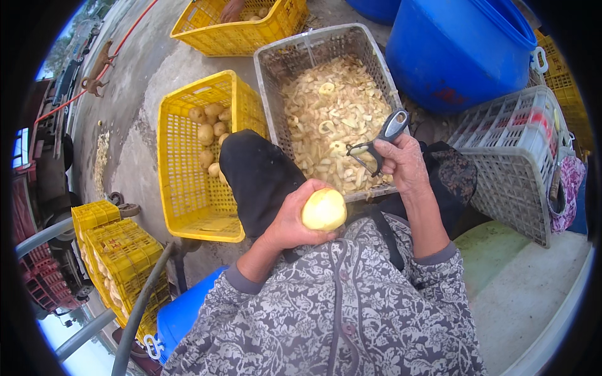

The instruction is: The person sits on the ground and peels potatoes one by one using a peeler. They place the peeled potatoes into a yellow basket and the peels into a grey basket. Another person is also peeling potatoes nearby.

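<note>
In my left hand (291, 221) rests a peeled, pale yellow potato (324, 210), held close in front of my body. My right hand (404, 162) grips a dark Y-shaped peeler (393, 126) by its handle, with the blade end pointing left and down. The peeler is apart from the potato, over a grey plastic crate (324, 40) filled with potato peelings (324, 117). Left of that crate, beyond my knee, a yellow plastic crate (188, 225) holds several unpeeled potatoes (205, 135); my knee hides part of them.
Another person's hand (231, 11) reaches into a second yellow crate (225, 40) at the top. Blue barrels (456, 51) and a grey crate (510, 183) stand on the right. Stacked yellow crates (124, 244) and a metal rail (141, 310) are lower left. A brown dog (99, 68) is farther off.
</note>
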Action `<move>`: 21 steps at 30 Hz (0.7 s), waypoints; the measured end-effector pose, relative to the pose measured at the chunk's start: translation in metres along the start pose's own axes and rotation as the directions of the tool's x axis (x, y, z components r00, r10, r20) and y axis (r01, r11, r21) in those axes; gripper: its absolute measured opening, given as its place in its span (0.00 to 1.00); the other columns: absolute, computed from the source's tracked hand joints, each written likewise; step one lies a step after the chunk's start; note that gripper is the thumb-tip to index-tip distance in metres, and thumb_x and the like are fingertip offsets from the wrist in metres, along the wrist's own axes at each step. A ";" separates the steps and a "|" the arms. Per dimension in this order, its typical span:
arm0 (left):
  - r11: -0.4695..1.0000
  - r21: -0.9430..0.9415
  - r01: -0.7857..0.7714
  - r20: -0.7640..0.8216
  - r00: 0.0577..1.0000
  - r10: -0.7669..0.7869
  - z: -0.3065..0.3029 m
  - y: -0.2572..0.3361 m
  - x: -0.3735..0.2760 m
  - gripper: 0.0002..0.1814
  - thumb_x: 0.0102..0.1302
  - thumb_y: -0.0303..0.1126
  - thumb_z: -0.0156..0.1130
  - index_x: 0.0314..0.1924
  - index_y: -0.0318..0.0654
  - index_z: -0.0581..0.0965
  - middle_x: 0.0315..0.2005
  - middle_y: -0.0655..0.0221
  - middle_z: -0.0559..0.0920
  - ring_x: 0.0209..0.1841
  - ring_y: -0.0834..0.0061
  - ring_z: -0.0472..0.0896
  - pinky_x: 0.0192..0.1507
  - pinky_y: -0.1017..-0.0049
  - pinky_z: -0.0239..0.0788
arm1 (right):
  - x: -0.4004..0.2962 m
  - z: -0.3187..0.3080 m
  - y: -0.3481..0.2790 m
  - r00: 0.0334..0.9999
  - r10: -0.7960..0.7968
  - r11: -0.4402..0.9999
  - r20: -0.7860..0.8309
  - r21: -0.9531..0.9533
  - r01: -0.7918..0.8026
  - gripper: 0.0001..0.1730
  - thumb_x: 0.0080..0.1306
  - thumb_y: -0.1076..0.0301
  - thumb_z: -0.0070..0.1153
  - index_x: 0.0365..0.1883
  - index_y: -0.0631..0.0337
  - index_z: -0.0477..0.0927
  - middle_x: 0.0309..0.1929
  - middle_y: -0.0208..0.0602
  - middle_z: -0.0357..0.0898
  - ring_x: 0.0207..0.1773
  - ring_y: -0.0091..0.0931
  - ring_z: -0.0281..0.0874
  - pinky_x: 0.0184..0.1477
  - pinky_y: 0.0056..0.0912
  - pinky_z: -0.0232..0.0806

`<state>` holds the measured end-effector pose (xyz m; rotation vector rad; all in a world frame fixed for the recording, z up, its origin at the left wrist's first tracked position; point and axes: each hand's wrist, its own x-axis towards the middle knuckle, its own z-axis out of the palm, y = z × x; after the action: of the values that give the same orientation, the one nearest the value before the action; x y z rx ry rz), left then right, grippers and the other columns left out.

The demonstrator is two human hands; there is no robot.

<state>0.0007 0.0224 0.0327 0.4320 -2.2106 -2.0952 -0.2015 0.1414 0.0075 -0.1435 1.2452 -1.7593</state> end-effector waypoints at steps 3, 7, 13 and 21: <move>0.994 -0.085 0.074 -0.104 0.991 -0.083 -0.002 -0.004 0.001 0.36 0.36 0.38 0.75 0.46 0.35 0.69 0.38 0.70 0.74 0.42 0.81 0.72 0.45 0.80 0.64 | -0.012 0.003 -0.012 0.996 0.068 0.975 0.054 0.208 -0.078 0.08 0.56 0.69 0.62 0.31 0.61 0.75 0.23 0.24 0.73 0.15 0.11 0.57 0.16 0.11 0.50; 0.889 -0.437 0.135 -0.104 0.974 -0.199 0.004 -0.010 0.003 0.37 0.35 0.39 0.75 0.47 0.35 0.68 0.37 0.67 0.74 0.40 0.79 0.73 0.41 0.80 0.66 | -0.031 0.022 0.009 0.933 0.227 0.923 0.281 0.243 -0.298 0.08 0.55 0.70 0.62 0.29 0.61 0.75 0.20 0.23 0.70 0.15 0.13 0.58 0.16 0.13 0.52; 0.681 -0.731 0.043 -0.149 0.964 -0.220 0.011 -0.011 0.003 0.39 0.38 0.42 0.74 0.49 0.37 0.67 0.36 0.63 0.73 0.34 0.75 0.73 0.35 0.78 0.66 | -0.005 0.002 0.003 1.000 0.018 0.950 -0.022 0.312 -0.011 0.05 0.58 0.72 0.59 0.30 0.62 0.75 0.22 0.23 0.71 0.17 0.11 0.59 0.17 0.14 0.55; 0.521 -0.852 0.057 -0.058 0.978 -0.202 0.014 -0.009 0.004 0.38 0.42 0.47 0.69 0.52 0.42 0.65 0.36 0.63 0.71 0.34 0.72 0.70 0.34 0.75 0.62 | 0.001 0.003 0.021 0.998 0.035 0.945 -0.047 0.327 -0.018 0.06 0.58 0.72 0.60 0.30 0.59 0.74 0.23 0.25 0.72 0.18 0.13 0.61 0.19 0.16 0.58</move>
<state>-0.0047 0.0345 0.0220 0.6232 -0.8339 -2.7528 -0.1875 0.1377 -0.0077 0.1122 0.9685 -1.9291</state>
